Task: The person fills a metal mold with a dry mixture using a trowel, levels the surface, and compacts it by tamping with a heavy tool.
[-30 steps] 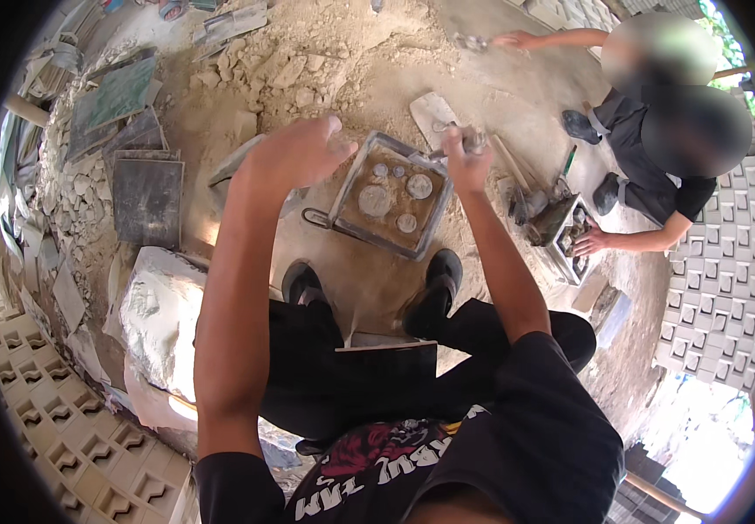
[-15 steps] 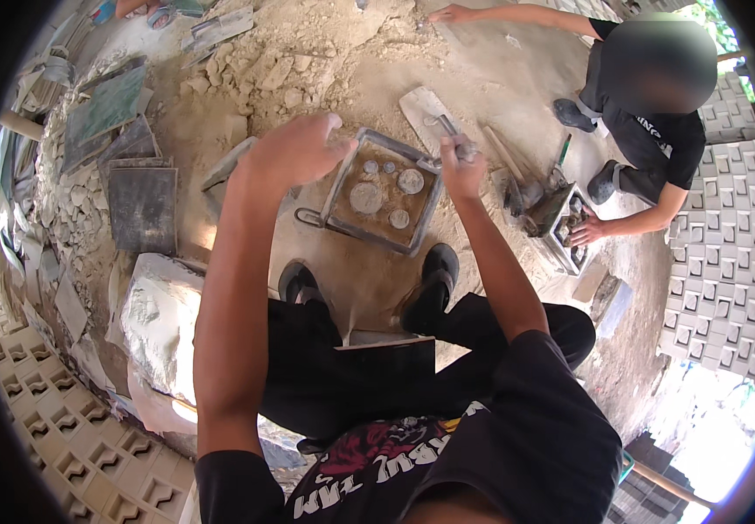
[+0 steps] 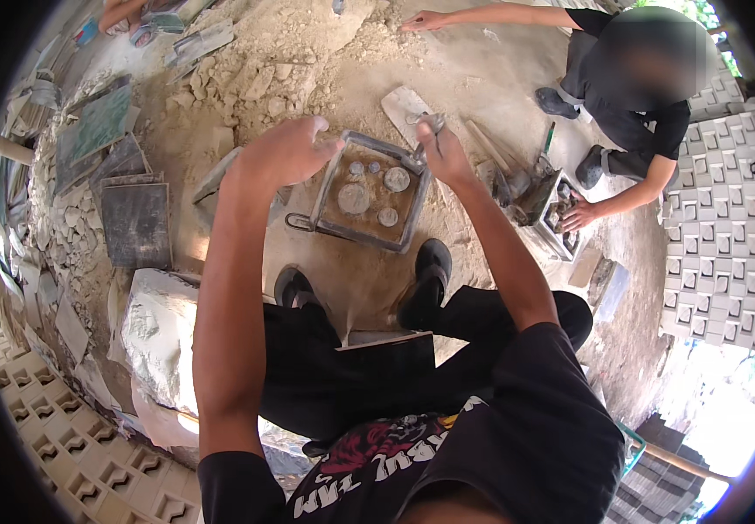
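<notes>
Between my feet and the rubble lies a square grey casting frame (image 3: 364, 234) packed with brown sand. Several round grey discs (image 3: 354, 198) of different sizes sit in the sand. My left hand (image 3: 283, 154) hovers by the frame's far left corner, thumb and fingers apart, with nothing seen in it. Above the far right corner, my right hand (image 3: 447, 159) is closed round a small grey metal tool (image 3: 431, 122); its exact kind is unclear. A pale flat board (image 3: 402, 106) lies just beyond the frame.
At the right a co-worker (image 3: 631, 113) crouches, one hand in a sand-filled box (image 3: 561, 218). Broken clay rubble (image 3: 264, 83) spreads ahead. Dark flat slabs (image 3: 137, 225) and a whitish block (image 3: 161, 314) stand left. Patterned blocks (image 3: 718, 236) are stacked at far right.
My right hand has turned and shifted slightly left, still with the metal tool. My left hand keeps nearly the same pose. The whole view has shifted a little; the co-worker's outstretched hand moved left.
</notes>
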### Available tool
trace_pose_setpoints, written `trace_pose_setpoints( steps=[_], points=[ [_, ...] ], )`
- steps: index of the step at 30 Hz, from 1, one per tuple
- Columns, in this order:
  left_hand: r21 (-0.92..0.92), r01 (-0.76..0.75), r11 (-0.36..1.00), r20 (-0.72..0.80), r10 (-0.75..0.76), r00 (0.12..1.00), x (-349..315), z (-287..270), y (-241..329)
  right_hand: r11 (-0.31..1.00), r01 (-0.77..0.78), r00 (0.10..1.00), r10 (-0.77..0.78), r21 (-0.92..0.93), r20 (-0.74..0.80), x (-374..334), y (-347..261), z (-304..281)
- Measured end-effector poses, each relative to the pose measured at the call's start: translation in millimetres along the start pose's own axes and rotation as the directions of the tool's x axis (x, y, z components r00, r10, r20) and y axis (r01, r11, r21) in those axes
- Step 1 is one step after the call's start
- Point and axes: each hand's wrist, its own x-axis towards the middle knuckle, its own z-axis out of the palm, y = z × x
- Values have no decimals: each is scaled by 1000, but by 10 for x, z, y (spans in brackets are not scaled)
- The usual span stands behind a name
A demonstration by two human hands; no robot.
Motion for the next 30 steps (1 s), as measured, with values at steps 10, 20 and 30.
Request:
trace_pose_setpoints(
  steps=[10, 20, 30],
  points=[
    [-74, -24, 997, 12, 25, 1000, 13, -48, 20, 985, -56, 961, 10, -161, -276, -272, -169, 56],
    [-46, -9, 999, 61, 12, 998, 31, -13, 68, 885, -319, 775, 450, 340, -445, -328, -240, 196],
    [-2, -29, 1000, 111, 29, 993, 47, -21, 284, 874, -335, 824, 453, 353, -341, -630, -476, 253]
  ],
)
